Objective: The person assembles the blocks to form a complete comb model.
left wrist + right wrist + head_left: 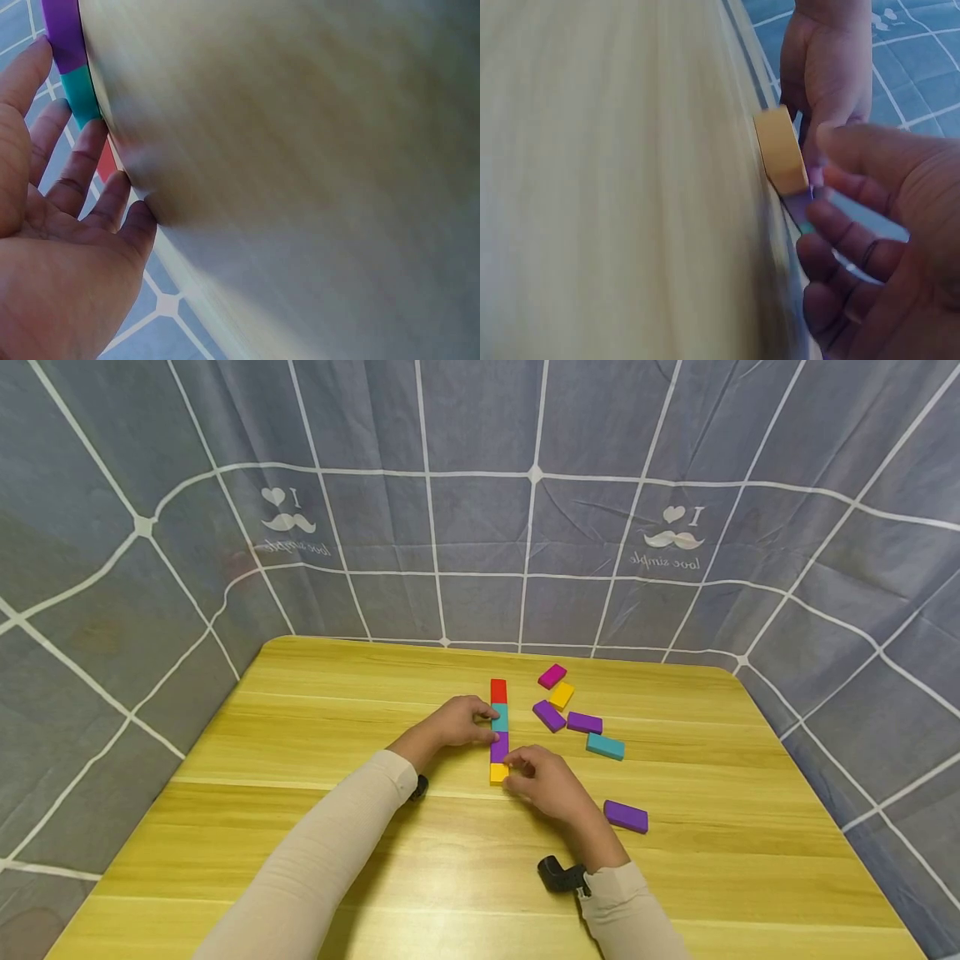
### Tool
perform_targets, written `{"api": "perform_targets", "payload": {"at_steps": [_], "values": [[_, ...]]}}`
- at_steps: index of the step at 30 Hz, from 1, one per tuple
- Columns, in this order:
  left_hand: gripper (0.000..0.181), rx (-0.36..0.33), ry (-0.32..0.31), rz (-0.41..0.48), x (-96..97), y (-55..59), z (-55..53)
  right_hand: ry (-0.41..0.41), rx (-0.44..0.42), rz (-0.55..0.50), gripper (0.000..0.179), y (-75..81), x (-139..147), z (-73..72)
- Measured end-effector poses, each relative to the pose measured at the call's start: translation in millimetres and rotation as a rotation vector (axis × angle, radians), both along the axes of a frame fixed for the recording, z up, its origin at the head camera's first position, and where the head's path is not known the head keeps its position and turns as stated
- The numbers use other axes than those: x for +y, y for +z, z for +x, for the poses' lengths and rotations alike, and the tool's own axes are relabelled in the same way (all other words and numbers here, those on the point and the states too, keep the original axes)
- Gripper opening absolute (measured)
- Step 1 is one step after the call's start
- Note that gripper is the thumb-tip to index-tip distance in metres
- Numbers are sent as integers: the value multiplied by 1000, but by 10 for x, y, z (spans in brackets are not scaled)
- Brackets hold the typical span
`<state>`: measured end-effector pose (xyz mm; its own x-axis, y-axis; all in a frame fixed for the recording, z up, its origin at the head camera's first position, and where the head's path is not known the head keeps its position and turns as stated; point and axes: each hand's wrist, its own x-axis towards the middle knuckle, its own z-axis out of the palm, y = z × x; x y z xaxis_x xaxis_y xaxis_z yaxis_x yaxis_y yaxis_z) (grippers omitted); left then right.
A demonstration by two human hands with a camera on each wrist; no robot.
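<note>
A straight row of small blocks lies on the table: a red block (498, 691) at the far end, then a teal block (500, 720), a purple block (498, 750) and a yellow block (498, 774) nearest me. From the left, my left hand (456, 721) reaches along the row, fingertips at the teal block and thumb at the purple one. My right hand (551, 782) is at the row's right side, its bent fingers beside the purple and yellow blocks. In the right wrist view the yellow block (780, 154) stands just beyond the thumb and fingertips.
Right of the row lie loose blocks: a magenta block (552, 676), a yellow one (562, 697), a teal one (605, 746) and several purple ones, the nearest purple block (626, 817) by the right forearm. A grey checked curtain (480, 527) surrounds the wooden table (300, 693).
</note>
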<state>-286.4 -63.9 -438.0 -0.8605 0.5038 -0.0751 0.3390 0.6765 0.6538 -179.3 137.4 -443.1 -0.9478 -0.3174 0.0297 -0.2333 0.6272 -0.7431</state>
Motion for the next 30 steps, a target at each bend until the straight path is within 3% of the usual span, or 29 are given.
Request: {"api": "perform_targets", "payload": {"at_steps": [7,17,30], "values": [[41,-8,3,12,3,-7,1,5,-56,-36,28,116,244,28],[42,-33,13,43,1,-25,-3,47,22,29,33,296,823,214],[42,-33,13,37,0,-25,-11,8,-18,61,39,291,1567,436]]}}
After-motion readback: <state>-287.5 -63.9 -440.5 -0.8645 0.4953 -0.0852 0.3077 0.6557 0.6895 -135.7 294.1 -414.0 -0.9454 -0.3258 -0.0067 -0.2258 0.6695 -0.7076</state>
